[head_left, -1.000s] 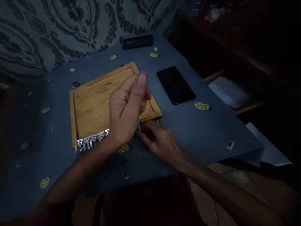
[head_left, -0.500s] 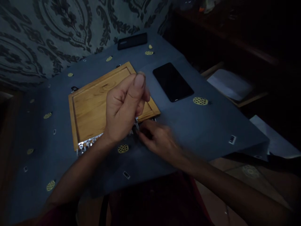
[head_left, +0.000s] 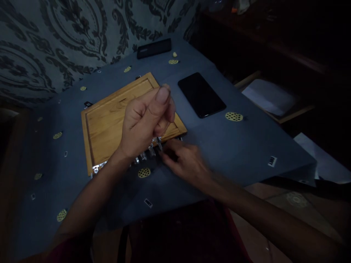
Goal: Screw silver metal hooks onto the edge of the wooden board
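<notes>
A framed wooden board (head_left: 105, 126) lies on the table, with a metal strip bearing several small metal hooks (head_left: 151, 149) along its near edge. My left hand (head_left: 149, 115) is raised over the board's right half, closed, the thumb pressed onto the bent fingers; whatever is in it, if anything, is hidden. My right hand (head_left: 185, 157) is at the near right corner, its thumb and forefinger pinched at the rightmost metal hook (head_left: 159, 143). Those fingertips are dim and slightly blurred. My left wrist and forearm cover part of the strip.
A black phone (head_left: 202, 95) lies right of the board on the blue patterned tablecloth (head_left: 219, 153). Near the wall stands a dark phone case (head_left: 154, 48), with a small pale object (head_left: 174, 54) beside it. Beyond the table's right edge is an open drawer (head_left: 294, 113) holding something white.
My left forearm has shifted slightly left, and more of the hooks beneath it now show. My right hand stays at the same hook, nearly still.
</notes>
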{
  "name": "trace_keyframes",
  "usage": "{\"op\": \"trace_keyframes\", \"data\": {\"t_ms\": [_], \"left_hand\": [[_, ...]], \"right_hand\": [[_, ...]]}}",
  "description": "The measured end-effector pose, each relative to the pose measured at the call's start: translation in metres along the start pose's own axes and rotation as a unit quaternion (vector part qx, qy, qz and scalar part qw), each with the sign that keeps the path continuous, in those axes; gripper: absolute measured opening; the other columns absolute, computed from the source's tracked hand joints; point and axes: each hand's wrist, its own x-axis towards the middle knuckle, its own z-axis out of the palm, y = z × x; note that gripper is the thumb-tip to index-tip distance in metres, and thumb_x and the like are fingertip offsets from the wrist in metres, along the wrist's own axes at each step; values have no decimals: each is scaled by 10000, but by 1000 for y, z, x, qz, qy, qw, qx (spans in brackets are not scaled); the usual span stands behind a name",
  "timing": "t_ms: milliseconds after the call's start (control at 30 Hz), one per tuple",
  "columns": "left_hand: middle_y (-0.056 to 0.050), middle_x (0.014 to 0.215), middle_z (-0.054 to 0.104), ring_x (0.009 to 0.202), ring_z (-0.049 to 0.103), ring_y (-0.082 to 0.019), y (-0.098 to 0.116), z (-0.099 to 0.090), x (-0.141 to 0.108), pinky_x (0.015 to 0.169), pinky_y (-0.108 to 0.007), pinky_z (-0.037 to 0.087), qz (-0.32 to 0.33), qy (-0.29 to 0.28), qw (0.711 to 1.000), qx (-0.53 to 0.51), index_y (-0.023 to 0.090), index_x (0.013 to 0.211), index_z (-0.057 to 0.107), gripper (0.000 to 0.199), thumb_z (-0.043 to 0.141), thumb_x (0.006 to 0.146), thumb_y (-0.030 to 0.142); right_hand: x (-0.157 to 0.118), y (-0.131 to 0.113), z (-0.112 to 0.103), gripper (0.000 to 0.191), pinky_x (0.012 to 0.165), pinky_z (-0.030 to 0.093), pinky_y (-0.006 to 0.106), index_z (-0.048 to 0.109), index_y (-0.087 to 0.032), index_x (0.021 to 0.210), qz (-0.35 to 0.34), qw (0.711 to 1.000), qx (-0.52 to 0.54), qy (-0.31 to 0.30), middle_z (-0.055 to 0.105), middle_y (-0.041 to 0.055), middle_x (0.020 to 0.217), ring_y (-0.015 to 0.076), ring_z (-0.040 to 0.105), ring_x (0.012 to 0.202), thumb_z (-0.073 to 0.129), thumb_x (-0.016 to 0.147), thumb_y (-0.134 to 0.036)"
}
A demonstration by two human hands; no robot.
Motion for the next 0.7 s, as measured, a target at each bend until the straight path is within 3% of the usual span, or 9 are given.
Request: {"op": "trace_keyframes", "data": {"t_ms": [233, 367, 567, 700], "left_hand": [[28, 446, 358, 375, 292, -103, -2, -7, 4, 423, -299, 253, -43, -20, 998, 40, 240, 665, 574, 629, 450, 968, 777], [54, 432, 270, 351, 252, -81, 0, -7, 6, 391, -276, 204, -52, -48, 996, 45, 237, 629, 516, 662, 460, 935, 821], [57, 454, 300, 359, 191, -85, 8, -7, 6, 388, -277, 189, -52, -62, 997, -14, 233, 635, 573, 504, 613, 982, 596], [44, 425, 308, 348, 220, -106, 6, -10, 7, 380, -295, 183, -61, -96, 993, -25, 249, 615, 586, 497, 650, 938, 621]], "right_hand": [[0, 0, 1, 73, 696, 493, 300, 673, -207, 896, 5, 1000, -3, 3, 766, 37, 871, 187, 712, 767, 612, 923, -180], [0, 1, 2, 72, 690, 495, 292, 671, -212, 878, 5, 1000, -1, 12, 773, 29, 864, 180, 711, 754, 621, 907, -169], [0, 0, 2, 69, 665, 479, 288, 677, -216, 879, 5, 1000, -8, 16, 779, 26, 859, 176, 708, 741, 628, 901, -173], [0, -1, 1, 69, 664, 476, 293, 673, -218, 870, 5, 1000, -12, 13, 773, 27, 842, 178, 705, 735, 628, 909, -183]]}}
